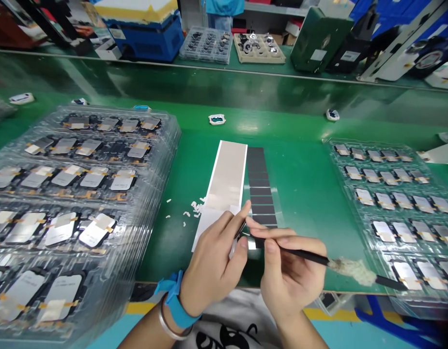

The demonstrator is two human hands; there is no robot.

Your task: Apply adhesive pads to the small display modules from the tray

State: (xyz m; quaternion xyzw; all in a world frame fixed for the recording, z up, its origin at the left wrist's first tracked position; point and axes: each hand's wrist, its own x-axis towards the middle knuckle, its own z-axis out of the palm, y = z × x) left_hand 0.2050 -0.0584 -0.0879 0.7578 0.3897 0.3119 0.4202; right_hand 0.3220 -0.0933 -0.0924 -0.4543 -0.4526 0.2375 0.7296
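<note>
My right hand (296,271) is closed in a pen grip around a slim black hand tool (307,254). Pale, rough wrapping covers part of its rear end, and its tip reaches my left fingers. My left hand (220,257) pinches a small, dark, shiny-edged piece (241,229), mostly hidden by the fingers. Both hands meet over the lower end of a long white-edged beige sheet (227,169). Beside that lies a clear strip bearing dark grey rectangles (258,162). Small white scraps (196,207) are scattered left of the sheet.
A tall stack of clear trays (132,208) with silvery rectangular parts stands on the left. Another such tray (358,186) lies on the right. A small white-rimmed piece (217,119) rests farther back. Above, a shelf carries a blue bin (144,39) and parts trays (207,44).
</note>
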